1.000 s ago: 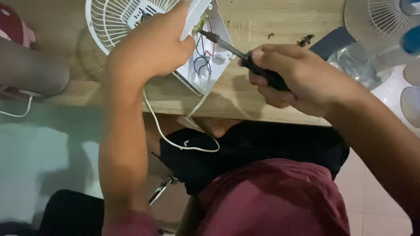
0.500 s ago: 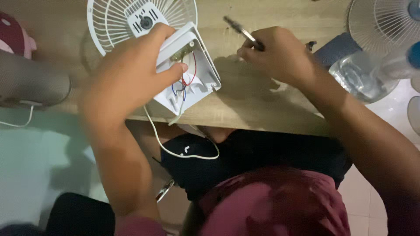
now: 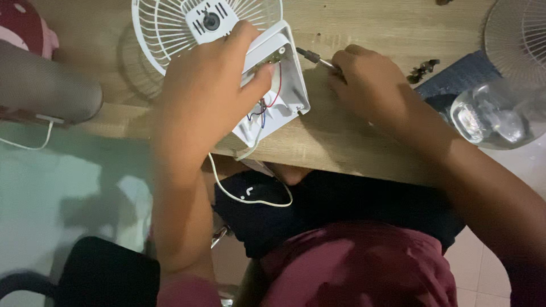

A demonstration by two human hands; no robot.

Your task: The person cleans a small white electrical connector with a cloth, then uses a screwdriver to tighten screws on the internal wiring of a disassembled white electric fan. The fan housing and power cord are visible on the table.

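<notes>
Now the right hand (image 3: 369,85) rests on the wooden table (image 3: 352,142) just right of the white fan base (image 3: 278,85), fingers curled around a screwdriver (image 3: 315,58); only the metal tip shows, poking out toward the base's upper right edge, close but apart from it. A second ago that tip was inside the open base among the wires; half a second ago it was lifted up and away. So the screwdriver has come out of the housing and been brought down beside it, which looks like a pause in the screw work or a re-aim, judging only from position. Left hand (image 3: 205,96) is clamped over the base, thumb pressed into the open cavity near the red and blue wires (image 3: 264,105), fingers wrapped over its far side. Base sits tilted at the table's front edge, joined to the white fan grille (image 3: 165,28) behind it. A white cord (image 3: 250,199) hangs from the base below the table edge. Right of the base: a clear plastic container (image 3: 489,119).
</notes>
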